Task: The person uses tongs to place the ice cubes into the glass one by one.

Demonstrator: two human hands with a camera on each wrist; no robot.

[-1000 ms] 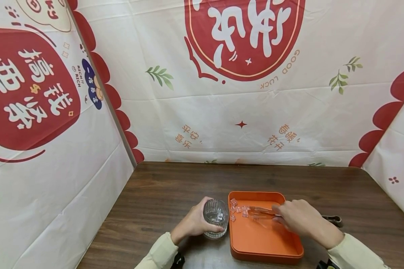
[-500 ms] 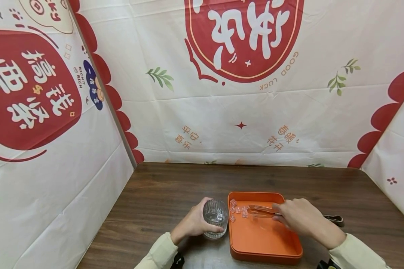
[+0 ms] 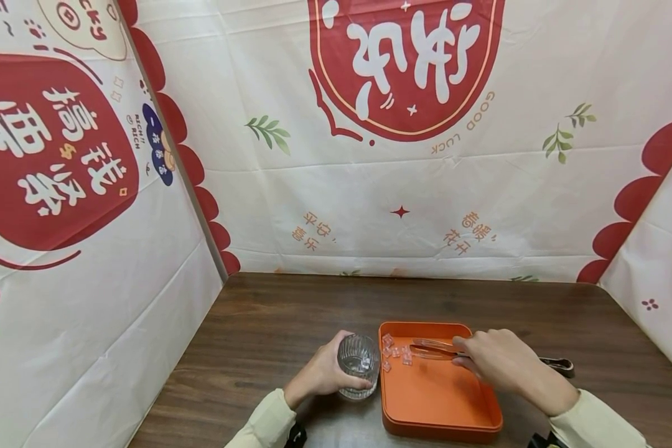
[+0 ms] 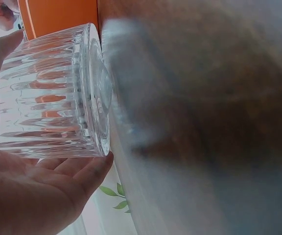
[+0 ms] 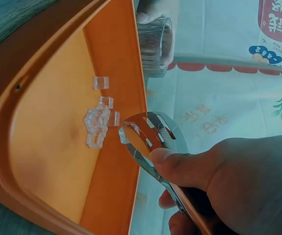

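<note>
My left hand (image 3: 329,368) holds a ribbed clear glass (image 3: 358,367), fingers wrapped round its far side and thumb across the near side. At least one clear cube (image 3: 365,363) lies inside the glass. Over the orange tray (image 3: 425,398), my right hand (image 3: 501,361) grips a pair of metal tongs (image 5: 153,166), thumb on the upper arm. Several clear cubes (image 5: 96,122) lie clustered along the tray's left side. In the right wrist view the tong tips are apart, close beside the cubes. Whether they touch one is hard to tell.
The tray's raised rim (image 3: 441,428) stands right beside the glass. Both are on a dark wood table (image 3: 257,323). Printed white cloth (image 3: 291,186) hangs behind the table and along its left and right sides.
The tong tips have shifted slightly left and lifted a little above the cubes. The left hand and the glass keep their place. The head view has tilted slightly.
</note>
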